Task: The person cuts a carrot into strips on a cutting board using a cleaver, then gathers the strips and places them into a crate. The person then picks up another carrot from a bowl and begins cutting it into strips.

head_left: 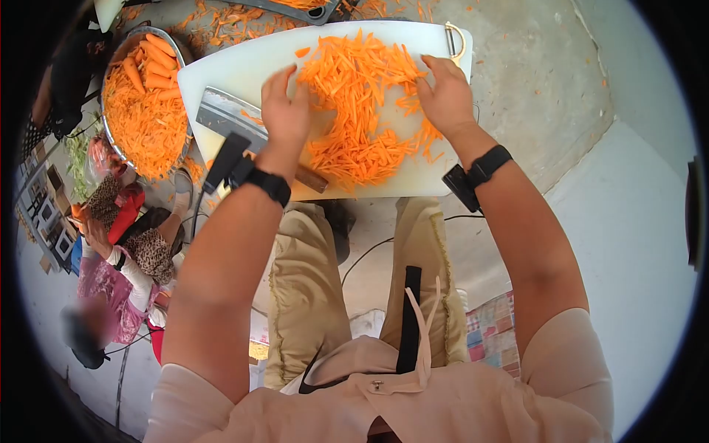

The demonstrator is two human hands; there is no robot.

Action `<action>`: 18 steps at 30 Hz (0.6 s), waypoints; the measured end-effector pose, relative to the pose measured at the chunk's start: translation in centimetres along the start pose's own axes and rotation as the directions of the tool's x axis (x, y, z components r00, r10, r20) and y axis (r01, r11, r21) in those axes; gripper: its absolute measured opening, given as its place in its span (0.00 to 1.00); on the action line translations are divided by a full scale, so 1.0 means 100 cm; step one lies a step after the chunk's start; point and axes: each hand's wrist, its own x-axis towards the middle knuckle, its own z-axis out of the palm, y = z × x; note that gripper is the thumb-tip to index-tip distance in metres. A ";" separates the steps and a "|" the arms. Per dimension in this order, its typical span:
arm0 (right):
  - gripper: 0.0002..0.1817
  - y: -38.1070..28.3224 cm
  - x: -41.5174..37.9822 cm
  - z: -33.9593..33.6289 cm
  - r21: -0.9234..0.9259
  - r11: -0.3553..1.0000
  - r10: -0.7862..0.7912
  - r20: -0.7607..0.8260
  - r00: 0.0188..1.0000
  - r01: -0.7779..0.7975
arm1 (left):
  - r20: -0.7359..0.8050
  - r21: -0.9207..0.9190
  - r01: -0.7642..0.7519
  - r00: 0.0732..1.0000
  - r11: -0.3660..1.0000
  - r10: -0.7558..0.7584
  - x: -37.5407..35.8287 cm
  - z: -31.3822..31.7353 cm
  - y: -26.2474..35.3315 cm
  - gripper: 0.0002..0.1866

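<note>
A heap of carrot strips [362,103] is spread over the white cutting board [244,52] in front of me. My left hand [286,103] is at the heap's left edge, fingers apart and holding nothing. On the other side, my right hand [445,92] rests its curved, parted fingers by the strips, also with nothing in it. A cleaver [229,114] lies flat on the board, its blade left of my left wrist; my forearm hides part of it. Its wooden handle [311,179] points to the lower right. A peeler [456,43] lies at the board's upper right corner.
Left of the board stands a metal basin [108,122] with whole carrots [156,55] on top of shredded ones. Carrot scraps [221,26] litter the floor beyond the board. Another person [118,295] sits at the left, a hand raised. A black cable [369,251] runs between my legs.
</note>
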 end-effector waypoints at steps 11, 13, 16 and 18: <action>0.33 -0.079 0.029 0.049 -0.315 0.938 -0.114 0.118 0.986 0.146 | 0.203 0.367 -0.429 0.903 0.825 0.379 0.035 0.041 -0.001 0.27; 0.32 -0.076 0.017 0.056 -0.234 0.949 -0.179 0.153 0.972 0.212 | 0.247 0.262 -0.570 0.820 0.779 0.517 0.025 0.041 0.001 0.29; 0.29 -0.064 -0.012 0.062 -0.138 0.944 -0.275 0.174 0.945 0.300 | 0.249 0.142 -0.535 0.834 0.833 0.493 0.003 0.034 0.005 0.25; 0.28 -0.056 -0.031 0.058 -0.123 0.937 -0.303 0.172 0.937 0.326 | 0.338 0.066 -0.499 0.826 0.864 0.451 -0.015 0.024 0.007 0.24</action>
